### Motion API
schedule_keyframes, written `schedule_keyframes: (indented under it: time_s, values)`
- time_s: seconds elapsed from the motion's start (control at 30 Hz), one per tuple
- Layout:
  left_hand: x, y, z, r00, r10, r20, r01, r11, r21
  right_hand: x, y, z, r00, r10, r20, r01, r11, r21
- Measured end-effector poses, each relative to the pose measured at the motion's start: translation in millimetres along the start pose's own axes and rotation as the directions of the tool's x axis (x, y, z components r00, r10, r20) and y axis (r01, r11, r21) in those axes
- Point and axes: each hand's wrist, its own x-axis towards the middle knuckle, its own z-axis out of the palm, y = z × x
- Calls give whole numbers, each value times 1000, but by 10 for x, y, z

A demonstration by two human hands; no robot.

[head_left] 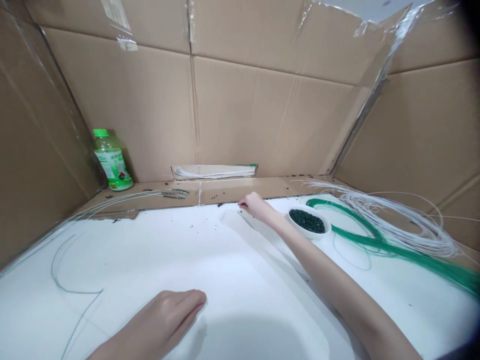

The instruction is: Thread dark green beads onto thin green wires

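Note:
My left hand (173, 314) hovers over or rests on the white sheet (150, 260) in the near middle, thumb and fingers pressed together. Whatever sits in that pinch is hidden. A thin green strand (77, 291) curves across the sheet to its left. My right hand (255, 206) reaches to the sheet's far edge, its fingers closed in a pinch whose contents are too small to name. To the right of that hand stands a white bowl (321, 235) holding many small dark green beads (307, 220). My right forearm passes just in front of the bowl.
Cardboard walls (262, 115) enclose the surface. A green-capped bottle (112, 162) stands back left, near several pale strands with dark beaded ends (174, 193). White strands (217, 172) lie in a slot behind. On the right lie a white coil (431, 240) and a green strand bundle (405, 256).

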Motion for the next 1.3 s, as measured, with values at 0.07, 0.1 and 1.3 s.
schedule_keyframes:
  time_s: [0.07, 0.1, 1.3]
  values:
    - [9, 16, -14, 1000, -21, 7, 21, 999, -39, -60, 84, -205, 996, 33, -78, -34, 999, -5]
    - [14, 25, -21, 999, -41, 15, 42, 997, -67, -115, 163, -329, 990, 59, -128, -60, 998, -7]
    - [257, 43, -154, 816, -572, 84, 235, 194, -952, -152, 50, -15, 967, 201, 154, -195, 979, -53]
